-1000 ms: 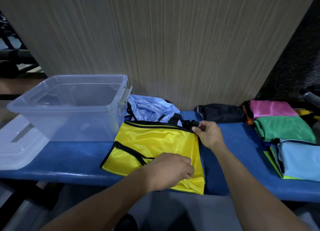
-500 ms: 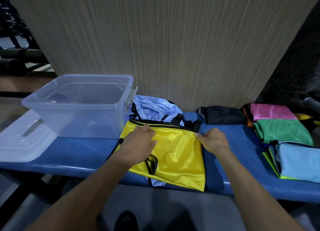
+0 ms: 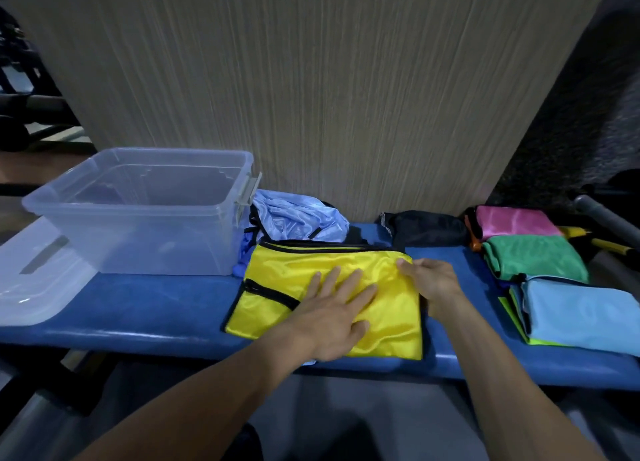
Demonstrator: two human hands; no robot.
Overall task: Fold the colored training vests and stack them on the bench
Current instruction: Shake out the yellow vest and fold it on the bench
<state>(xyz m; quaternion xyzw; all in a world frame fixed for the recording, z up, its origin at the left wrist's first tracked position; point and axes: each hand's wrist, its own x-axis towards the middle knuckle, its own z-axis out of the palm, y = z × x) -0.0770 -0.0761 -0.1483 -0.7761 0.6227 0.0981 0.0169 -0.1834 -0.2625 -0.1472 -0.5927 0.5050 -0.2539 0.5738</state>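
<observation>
A yellow vest (image 3: 284, 270) with black trim lies folded flat on the blue bench (image 3: 145, 308), in the middle. My left hand (image 3: 332, 315) presses flat on it with the fingers spread. My right hand (image 3: 429, 280) holds the vest's right edge near the top corner, thumb on the cloth. A crumpled pale blue vest (image 3: 298, 218) lies behind the yellow one. Folded vests sit at the right: pink (image 3: 512, 221), green (image 3: 533, 256) and light blue (image 3: 581, 311), the last on a lime one.
A clear plastic bin (image 3: 138, 211) stands on the bench at the left, its lid (image 3: 31, 280) beside it. A black bundle (image 3: 426, 228) lies against the wood-grain wall (image 3: 311, 79). A grey and yellow tool (image 3: 602, 218) lies at the far right.
My left hand slid from the vest's upper left to its middle and now lies flat with the fingers spread. The dangling lower part is now tucked in. My right hand stayed at the right edge.
</observation>
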